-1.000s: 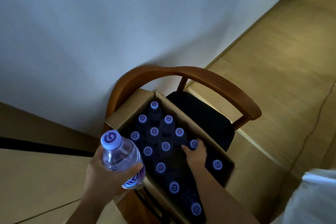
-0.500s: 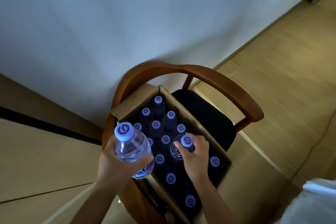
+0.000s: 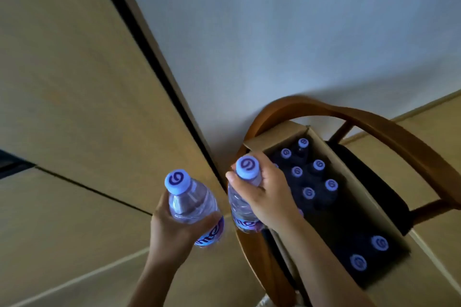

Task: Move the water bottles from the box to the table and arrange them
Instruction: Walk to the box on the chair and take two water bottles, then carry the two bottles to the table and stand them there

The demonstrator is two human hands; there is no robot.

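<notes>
An open cardboard box (image 3: 349,172) stands on a wooden chair at the lower right, with several white-capped water bottles (image 3: 308,193) upright inside it. My left hand (image 3: 172,229) grips a clear water bottle (image 3: 192,203) around its body, held upright above the light wooden table (image 3: 62,107). My right hand (image 3: 267,194) grips a second water bottle (image 3: 243,209) by its shoulder, just under the cap. That bottle is out of the box, over the chair's left armrest and close beside the first one.
The wooden chair (image 3: 399,132) with a curved backrest and black seat stands against a white wall (image 3: 274,32). A dark gap runs along the table's edge by the wall. Light wooden floor shows at the far right.
My right hand has lifted a bottle out of the box and carried it left next to the one in my left hand. The view has swung left toward the table.
</notes>
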